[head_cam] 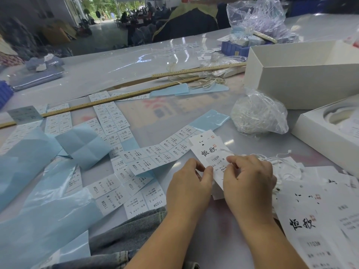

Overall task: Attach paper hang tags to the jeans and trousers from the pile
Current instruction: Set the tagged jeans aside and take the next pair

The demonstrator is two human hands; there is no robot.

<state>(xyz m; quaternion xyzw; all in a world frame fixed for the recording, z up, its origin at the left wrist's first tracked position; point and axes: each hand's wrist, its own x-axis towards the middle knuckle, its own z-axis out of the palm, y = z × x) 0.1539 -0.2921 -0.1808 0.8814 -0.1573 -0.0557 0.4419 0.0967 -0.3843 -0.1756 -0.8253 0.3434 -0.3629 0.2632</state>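
Hang tag (208, 152), white with black brush lettering and "1103# M", held tilted just above the table (136, 61), left hand (189, 183) pinching its left edge with thumb and fingers, right hand (250, 175) curled, pinching its right side. Jeans (124, 232) lie at the near edge; sticker label sheets (136, 171) spread left, bagged strings (258, 115) beyond, more tags (310, 220) right.

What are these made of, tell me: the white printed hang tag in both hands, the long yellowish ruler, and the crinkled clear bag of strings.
White printed hang tag: matte card, it holds flat while pinched. Long yellowish ruler: probably wood, tan with printed marks. Crinkled clear bag: thin glossy plastic film, see-through and creased.
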